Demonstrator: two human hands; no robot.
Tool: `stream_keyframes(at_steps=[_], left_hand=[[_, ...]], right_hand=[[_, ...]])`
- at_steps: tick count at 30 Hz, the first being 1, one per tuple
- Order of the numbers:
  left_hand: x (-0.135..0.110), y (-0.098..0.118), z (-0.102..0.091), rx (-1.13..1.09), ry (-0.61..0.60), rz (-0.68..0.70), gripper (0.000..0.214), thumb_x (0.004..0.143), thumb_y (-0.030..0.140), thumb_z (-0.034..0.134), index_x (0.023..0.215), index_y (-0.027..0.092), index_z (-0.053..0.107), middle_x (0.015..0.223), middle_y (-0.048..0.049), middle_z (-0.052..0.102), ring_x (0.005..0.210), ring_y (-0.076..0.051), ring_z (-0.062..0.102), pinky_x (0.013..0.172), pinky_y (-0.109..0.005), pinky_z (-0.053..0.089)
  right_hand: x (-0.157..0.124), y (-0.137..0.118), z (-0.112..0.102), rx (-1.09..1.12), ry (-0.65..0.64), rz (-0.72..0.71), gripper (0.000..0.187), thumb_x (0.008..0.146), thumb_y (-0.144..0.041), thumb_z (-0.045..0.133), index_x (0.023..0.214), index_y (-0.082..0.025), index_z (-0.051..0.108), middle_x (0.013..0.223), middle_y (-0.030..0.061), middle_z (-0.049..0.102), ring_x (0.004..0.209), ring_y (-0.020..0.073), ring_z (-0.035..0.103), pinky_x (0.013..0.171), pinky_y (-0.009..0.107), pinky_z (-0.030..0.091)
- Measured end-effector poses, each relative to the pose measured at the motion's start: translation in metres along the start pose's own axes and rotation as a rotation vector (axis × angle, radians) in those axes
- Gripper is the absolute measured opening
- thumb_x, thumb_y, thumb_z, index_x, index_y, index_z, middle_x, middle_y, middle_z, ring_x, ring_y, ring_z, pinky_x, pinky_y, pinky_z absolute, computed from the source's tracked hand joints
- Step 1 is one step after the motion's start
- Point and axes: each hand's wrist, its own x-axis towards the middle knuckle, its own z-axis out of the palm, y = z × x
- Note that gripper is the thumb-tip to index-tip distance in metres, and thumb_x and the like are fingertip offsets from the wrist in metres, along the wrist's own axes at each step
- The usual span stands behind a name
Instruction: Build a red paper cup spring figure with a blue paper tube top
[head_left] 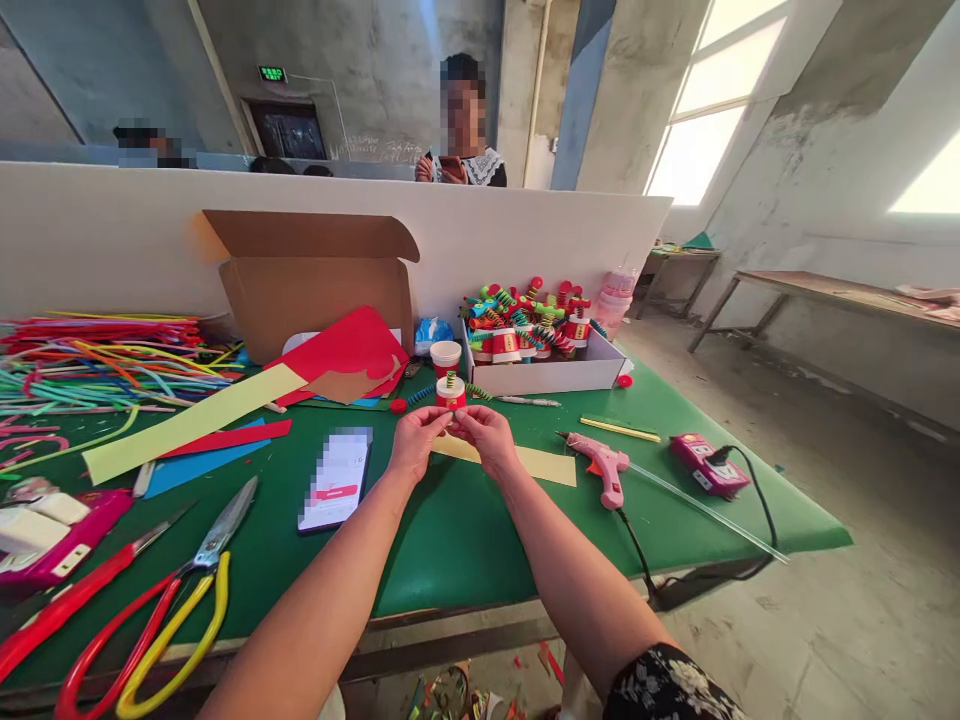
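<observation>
My left hand (418, 441) and my right hand (487, 438) meet over the front middle of the table, fingertips pinched together. Whatever lies between the fingertips is too small to make out. Right behind them is a small red and white paper cup figure (451, 393) with a green pipe-cleaner coil on top. A dark blue coil (421, 396) with a red end reaches out to its left, a green one to its right. Whether my fingers touch the cup I cannot tell. Beneath my hands lies a pale yellow paper strip (546, 466).
Left are scissors (214, 560), a phone (335, 480), coloured paper (349, 350) and pipe cleaners (112, 355). Another paper cup (445, 357) and a white box (551, 377) of finished figures stand behind. Right lie a pink glue gun (606, 465) and a power strip (707, 463). A person stands beyond the partition (525, 225).
</observation>
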Motion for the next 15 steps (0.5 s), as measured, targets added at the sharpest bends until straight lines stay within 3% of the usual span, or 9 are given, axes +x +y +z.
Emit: stream_keyframes(at_steps=[5,7,10,13,15], left_hand=[[0.002,0.003,0.000,-0.041,0.022,-0.022,0.047,0.039,0.044,0.087,0.069,0.013,0.068,0.058,0.0010,0.062,0.055,-0.009,0.051,0.057,-0.023,0.040],[0.001,0.003,0.000,-0.056,0.014,-0.030,0.048,0.036,0.043,0.087,0.068,0.014,0.067,0.058,0.0015,0.063,0.055,-0.009,0.051,0.057,-0.023,0.040],[-0.002,0.004,0.000,-0.073,-0.013,-0.034,0.047,0.035,0.042,0.087,0.068,0.014,0.067,0.061,0.0006,0.065,0.056,-0.009,0.052,0.057,-0.023,0.041],[-0.006,0.003,0.001,-0.082,-0.046,-0.035,0.046,0.037,0.040,0.087,0.070,0.014,0.068,0.064,-0.0011,0.067,0.057,-0.010,0.054,0.057,-0.024,0.042],[-0.008,0.004,0.001,-0.091,-0.055,-0.036,0.045,0.038,0.040,0.087,0.070,0.014,0.068,0.064,-0.0011,0.067,0.057,-0.010,0.054,0.057,-0.024,0.042]], right_hand=[[-0.017,-0.011,0.003,-0.129,0.235,-0.199,0.029,0.067,-0.045,0.074,0.070,-0.018,0.061,0.062,-0.0023,0.064,0.049,0.0086,0.056,0.056,0.023,0.050],[-0.037,-0.022,-0.007,-0.179,0.239,-0.252,0.028,0.072,-0.046,0.069,0.074,-0.019,0.061,0.066,-0.0012,0.065,0.051,0.0096,0.057,0.058,0.025,0.052],[-0.080,-0.044,-0.045,-0.370,0.258,-0.343,0.030,0.074,-0.049,0.065,0.079,-0.020,0.062,0.068,-0.0008,0.064,0.052,0.0113,0.057,0.055,0.026,0.050],[-0.122,-0.069,-0.100,-0.662,0.484,-0.423,0.033,0.074,-0.052,0.060,0.078,-0.019,0.063,0.069,0.0019,0.065,0.059,0.0146,0.058,0.056,0.026,0.047],[-0.139,-0.084,-0.134,-0.851,0.668,-0.349,0.033,0.074,-0.052,0.058,0.068,-0.019,0.060,0.065,0.0030,0.065,0.059,0.0162,0.058,0.054,0.026,0.043]])
